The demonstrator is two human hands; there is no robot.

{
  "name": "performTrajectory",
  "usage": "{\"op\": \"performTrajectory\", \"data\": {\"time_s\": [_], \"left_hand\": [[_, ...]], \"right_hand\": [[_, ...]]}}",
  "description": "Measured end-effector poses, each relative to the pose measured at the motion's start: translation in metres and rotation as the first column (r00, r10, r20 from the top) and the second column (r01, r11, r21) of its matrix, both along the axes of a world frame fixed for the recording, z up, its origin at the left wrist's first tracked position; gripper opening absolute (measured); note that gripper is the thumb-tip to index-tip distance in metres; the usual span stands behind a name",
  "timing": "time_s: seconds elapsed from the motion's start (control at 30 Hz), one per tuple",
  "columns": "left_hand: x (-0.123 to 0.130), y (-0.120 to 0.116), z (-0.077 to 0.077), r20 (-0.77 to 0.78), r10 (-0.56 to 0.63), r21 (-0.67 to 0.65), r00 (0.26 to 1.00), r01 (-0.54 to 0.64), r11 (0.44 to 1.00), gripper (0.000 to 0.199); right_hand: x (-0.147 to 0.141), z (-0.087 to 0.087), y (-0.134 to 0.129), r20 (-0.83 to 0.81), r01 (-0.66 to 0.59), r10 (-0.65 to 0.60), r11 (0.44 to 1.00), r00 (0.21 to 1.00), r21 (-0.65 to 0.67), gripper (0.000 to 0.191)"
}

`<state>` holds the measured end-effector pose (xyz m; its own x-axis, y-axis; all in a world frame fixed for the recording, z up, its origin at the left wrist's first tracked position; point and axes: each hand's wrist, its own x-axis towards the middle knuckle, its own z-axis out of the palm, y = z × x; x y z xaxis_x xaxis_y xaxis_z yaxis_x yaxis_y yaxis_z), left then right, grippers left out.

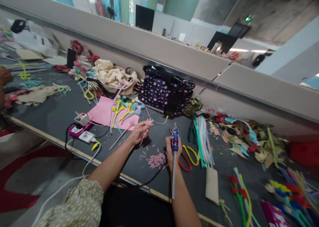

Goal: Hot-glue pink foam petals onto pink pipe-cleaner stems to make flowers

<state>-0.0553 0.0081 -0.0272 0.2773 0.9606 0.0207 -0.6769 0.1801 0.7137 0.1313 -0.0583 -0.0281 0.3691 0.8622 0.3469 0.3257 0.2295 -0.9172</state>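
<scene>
In my left hand [141,131] is a pink pipe cleaner flower [149,122], pinched near its head, with its stem hanging below the fingers. My right hand [171,150] is wrapped around a blue hot glue gun [175,134]. Its nozzle points away from me, and a long clear glue stick [174,177] sticks out of its back over my forearm. Between the hands lies a pile of short pink pipe cleaner pieces [156,160]. Beyond my left hand, yellow and blue pipe cleaner flowers [124,109] rest on a pink sheet [99,110], beside another pink flower stem [120,139].
Red and yellow-handled scissors [190,155], dark pliers [192,132] and a bundle of pastel pipe cleaners [204,140] lie to the right. A purple power strip [79,130] with cords sits left. A dotted bag [161,91] stands against the partition [204,64].
</scene>
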Motion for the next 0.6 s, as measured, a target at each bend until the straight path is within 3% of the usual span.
{"op": "performTrajectory", "data": {"time_s": [0.2, 0.4, 0.6], "left_hand": [[0.0013, 0.0005, 0.0014, 0.029, 0.016, -0.018, 0.999, -0.015, 1.000, 0.028], [0.0022, 0.0057, 0.0005, 0.074, 0.123, -0.093, 0.990, -0.116, 0.989, 0.028], [0.0008, 0.0083, -0.0002, 0.136, 0.127, -0.159, 0.983, -0.105, 0.982, 0.028]], "right_hand": [[0.0013, -0.0014, -0.0004, 0.041, 0.020, -0.018, 0.999, 0.999, -0.040, 0.023], [0.0026, -0.0048, -0.0003, 0.047, -0.003, 0.005, 0.999, 0.999, -0.043, 0.023], [0.0027, -0.0054, 0.0006, 0.060, 0.004, -0.001, 0.999, 0.998, -0.046, 0.022]]}}
